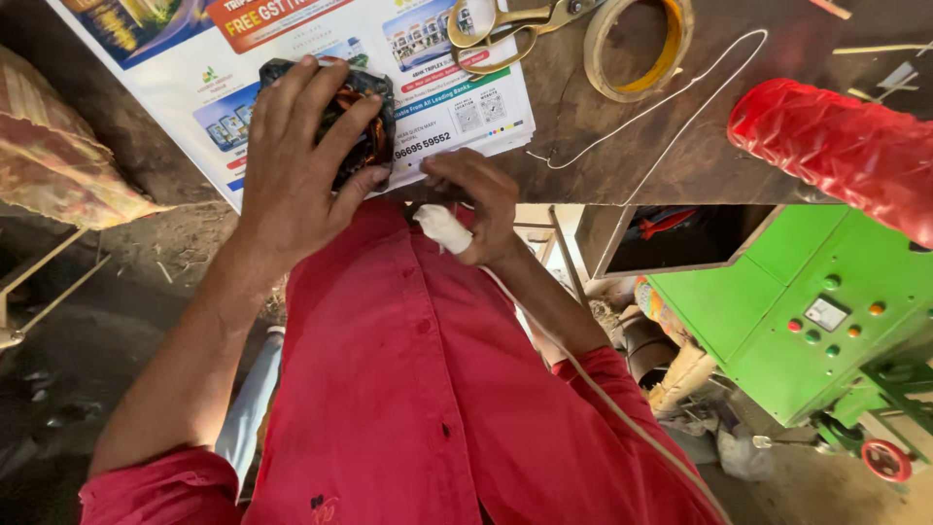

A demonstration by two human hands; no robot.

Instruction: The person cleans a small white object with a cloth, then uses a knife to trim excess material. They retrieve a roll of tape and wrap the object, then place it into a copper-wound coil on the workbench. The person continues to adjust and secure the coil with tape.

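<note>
The left hand (296, 160) lies palm-down, forearm reaching up from the rolled red sleeve, fingers spread and curled over a small black glossy packet (362, 122) with orange flecks, gripping it against the printed flyers (292, 49) under the fingertips. The right hand (476, 209) sits just beside the left thumb, wrist bent sharply inward at the table edge, fingers folded narrow; one finger wears a white bandage (442, 228) (what the fingertips pinch is hidden). A white string (641, 122) runs from near those fingers across the dark table (680, 165). Beyond the fingers lie brass scissors (510, 24) and a tape roll (637, 49); well right, a red roll (841, 146).
</note>
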